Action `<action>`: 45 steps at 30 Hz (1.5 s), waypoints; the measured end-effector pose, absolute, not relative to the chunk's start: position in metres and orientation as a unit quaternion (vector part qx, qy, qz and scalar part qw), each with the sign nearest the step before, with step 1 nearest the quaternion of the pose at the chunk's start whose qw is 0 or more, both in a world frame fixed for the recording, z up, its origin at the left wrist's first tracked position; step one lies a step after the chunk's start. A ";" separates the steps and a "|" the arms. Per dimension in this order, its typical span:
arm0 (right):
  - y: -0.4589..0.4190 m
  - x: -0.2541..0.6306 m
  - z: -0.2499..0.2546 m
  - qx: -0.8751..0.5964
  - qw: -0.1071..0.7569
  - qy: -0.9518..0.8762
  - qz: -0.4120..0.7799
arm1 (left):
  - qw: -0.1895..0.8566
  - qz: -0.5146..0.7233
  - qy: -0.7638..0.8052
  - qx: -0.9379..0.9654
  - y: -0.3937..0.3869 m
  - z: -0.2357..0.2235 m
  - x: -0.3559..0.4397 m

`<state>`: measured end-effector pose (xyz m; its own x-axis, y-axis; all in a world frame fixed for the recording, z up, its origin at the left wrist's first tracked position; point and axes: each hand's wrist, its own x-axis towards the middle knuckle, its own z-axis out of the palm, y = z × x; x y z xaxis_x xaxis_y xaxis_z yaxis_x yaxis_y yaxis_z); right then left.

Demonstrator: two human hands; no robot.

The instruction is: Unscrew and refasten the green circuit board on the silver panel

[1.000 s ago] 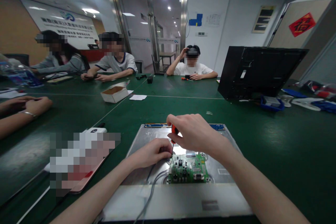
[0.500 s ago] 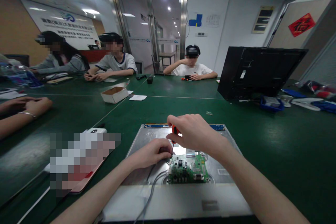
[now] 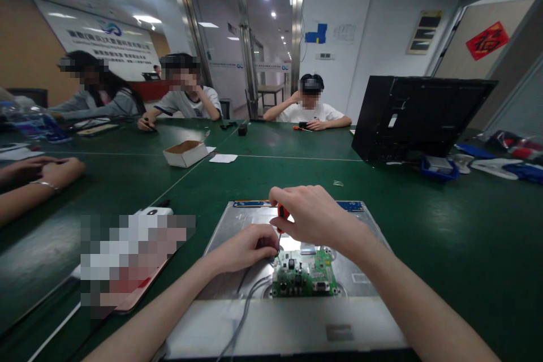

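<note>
My right hand is closed around the red-and-black handle of a screwdriver, held upright with its shaft pointing down. The shaft meets the upper left corner of a green circuit board. My left hand is at that same corner, its fingers pinched together beside the screwdriver tip; what they hold, if anything, is hidden. The board sits on the metal back of a flat display panel, which has a blue strip along its far edge. Grey cables run from the board's left side toward me.
A phone and a white cable lie left of the panel. Farther off stand an open cardboard box and a large black monitor, with a blue tray by it. Several people sit around the green table; another person's hands rest at left.
My hands and the screwdriver stay almost in place. Across the table, a person in a white shirt has raised one hand to the face.
</note>
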<state>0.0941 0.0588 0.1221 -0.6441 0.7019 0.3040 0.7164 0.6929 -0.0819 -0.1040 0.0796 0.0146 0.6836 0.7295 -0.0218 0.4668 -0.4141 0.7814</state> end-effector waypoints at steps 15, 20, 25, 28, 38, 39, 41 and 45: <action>0.059 0.097 0.125 -0.392 0.161 -0.906 -0.024 | 0.384 0.168 0.365 0.831 0.075 0.022 -0.101; 0.059 0.097 0.124 -0.385 0.172 -0.907 -0.022 | 0.384 0.168 0.364 0.832 0.075 0.022 -0.102; 0.061 0.103 0.128 -0.394 0.189 -0.899 -0.019 | 0.329 0.189 0.372 0.847 0.076 0.023 -0.104; 0.063 0.108 0.131 -0.406 0.193 -0.893 -0.023 | 0.278 0.234 0.388 0.847 0.079 0.022 -0.106; 0.063 0.110 0.133 -0.409 0.198 -0.890 -0.026 | 0.199 0.214 0.364 0.884 0.085 0.005 -0.110; 0.063 0.110 0.133 -0.409 0.199 -0.890 -0.026 | 0.196 0.212 0.367 0.885 0.086 0.006 -0.110; 0.064 0.110 0.132 -0.409 0.200 -0.890 -0.025 | 0.192 0.208 0.369 0.885 0.086 0.008 -0.109; 0.063 0.110 0.133 -0.408 0.198 -0.891 -0.021 | 0.180 0.202 0.371 0.889 0.086 0.012 -0.107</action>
<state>0.1105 0.0633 0.1329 -0.5891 0.7184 0.3700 0.7353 0.6664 -0.1232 -0.1069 0.0865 0.0123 0.6438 0.7313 0.2253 0.5863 -0.6606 0.4689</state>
